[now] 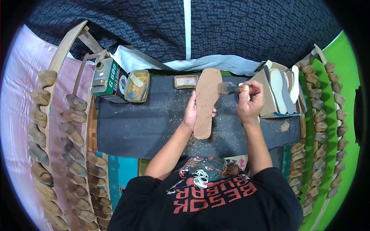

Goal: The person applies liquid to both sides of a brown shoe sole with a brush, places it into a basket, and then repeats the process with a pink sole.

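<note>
My left hand (191, 112) grips a brown insole (207, 104) from below, thumb along its left edge and fingertips showing at its right edge. The insole is held up over the dark table, its wide end pointing away from me. In my right hand (251, 101) is a brush (230, 88) with a dark, reddish-patterned handle, fingers closed round it. The brush's bristle end is blurred and lies at the right edge of the insole's wide part; whether it touches cannot be told.
Shavings litter the dark table (154, 123). At the back left stand a green-and-white can (109, 81) and a yellowish tub (137, 86); a small shallow box (185, 81) sits behind the insole. A carton (266, 102) of insoles is at right. Racks of wooden shoe lasts (73, 133) flank both sides.
</note>
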The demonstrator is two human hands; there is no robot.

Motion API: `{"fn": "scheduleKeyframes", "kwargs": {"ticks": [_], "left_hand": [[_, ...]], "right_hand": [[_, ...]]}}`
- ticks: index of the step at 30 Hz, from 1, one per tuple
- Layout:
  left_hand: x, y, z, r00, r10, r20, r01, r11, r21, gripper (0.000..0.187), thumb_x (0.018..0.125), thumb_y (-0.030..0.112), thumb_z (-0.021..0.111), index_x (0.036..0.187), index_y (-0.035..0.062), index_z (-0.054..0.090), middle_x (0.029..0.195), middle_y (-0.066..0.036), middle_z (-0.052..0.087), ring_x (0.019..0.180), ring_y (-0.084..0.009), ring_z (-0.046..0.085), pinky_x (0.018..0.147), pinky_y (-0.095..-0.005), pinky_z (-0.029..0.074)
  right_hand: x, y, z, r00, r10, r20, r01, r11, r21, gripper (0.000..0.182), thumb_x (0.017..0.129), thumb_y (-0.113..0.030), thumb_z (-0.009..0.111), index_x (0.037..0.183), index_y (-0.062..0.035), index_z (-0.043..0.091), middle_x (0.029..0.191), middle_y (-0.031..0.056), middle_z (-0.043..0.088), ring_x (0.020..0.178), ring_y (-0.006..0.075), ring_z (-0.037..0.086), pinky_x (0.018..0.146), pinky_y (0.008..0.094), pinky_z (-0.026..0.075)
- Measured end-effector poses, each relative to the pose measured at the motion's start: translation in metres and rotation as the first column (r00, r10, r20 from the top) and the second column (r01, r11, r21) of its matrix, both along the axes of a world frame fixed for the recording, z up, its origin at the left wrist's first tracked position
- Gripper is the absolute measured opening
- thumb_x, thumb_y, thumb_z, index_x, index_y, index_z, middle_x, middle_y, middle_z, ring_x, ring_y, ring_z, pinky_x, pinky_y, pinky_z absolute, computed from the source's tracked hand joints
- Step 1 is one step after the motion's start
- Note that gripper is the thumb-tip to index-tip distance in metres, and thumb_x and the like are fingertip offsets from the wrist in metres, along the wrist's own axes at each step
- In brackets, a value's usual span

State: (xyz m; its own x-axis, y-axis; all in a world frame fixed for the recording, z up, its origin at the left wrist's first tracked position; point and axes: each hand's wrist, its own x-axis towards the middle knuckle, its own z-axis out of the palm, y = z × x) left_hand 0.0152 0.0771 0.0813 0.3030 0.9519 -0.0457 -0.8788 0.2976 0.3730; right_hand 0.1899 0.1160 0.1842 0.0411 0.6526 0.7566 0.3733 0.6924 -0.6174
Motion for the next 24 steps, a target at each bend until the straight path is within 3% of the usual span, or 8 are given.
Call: {"fn": "scheduleKeyframes", "kwargs": {"ticks": [10, 20, 24], "left_hand": [[0.015, -0.009, 0.0, 0.994, -0.112, -0.015, 0.112, 0.994, -0.012, 0.068, 0.103, 0.065, 0.033, 0.129, 0.0068, 0.059, 0.096, -0.013, 0.065, 0.077, -0.0231, 0.062, 0.07, -0.038, 0.051], [0.017, -0.015, 0.003, 0.997, -0.08, -0.02, 0.078, 0.994, -0.073, 0.065, 0.104, 0.062, 0.031, 0.128, 0.0083, 0.059, 0.098, -0.012, 0.067, 0.076, -0.0236, 0.064, 0.069, -0.0398, 0.052], [0.012, -0.009, 0.0, 0.996, -0.087, -0.031, 0.087, 0.996, -0.017, 0.063, 0.105, 0.061, 0.03, 0.129, 0.0101, 0.058, 0.102, -0.011, 0.068, 0.079, -0.0236, 0.066, 0.073, -0.041, 0.054]], "right_hand": [[0.005, 0.036, 0.011, 0.992, -0.097, 0.086, 0.086, 0.989, 0.117, 0.012, 0.095, -0.004, 0.063, 0.106, 0.0011, 0.06, 0.081, 0.0079, 0.066, 0.069, 0.0129, 0.064, 0.065, 0.0282, 0.052], [-0.023, 0.028, 0.016, 0.991, 0.025, 0.131, -0.045, 0.988, 0.147, 0.013, 0.096, -0.004, 0.062, 0.107, 0.0009, 0.058, 0.084, 0.0087, 0.066, 0.068, 0.015, 0.065, 0.064, 0.0289, 0.053], [-0.03, 0.013, 0.012, 0.985, 0.122, 0.123, -0.134, 0.987, 0.087, 0.012, 0.095, -0.004, 0.063, 0.104, 0.0011, 0.058, 0.083, 0.0075, 0.065, 0.068, 0.0132, 0.064, 0.063, 0.0283, 0.052]]}}
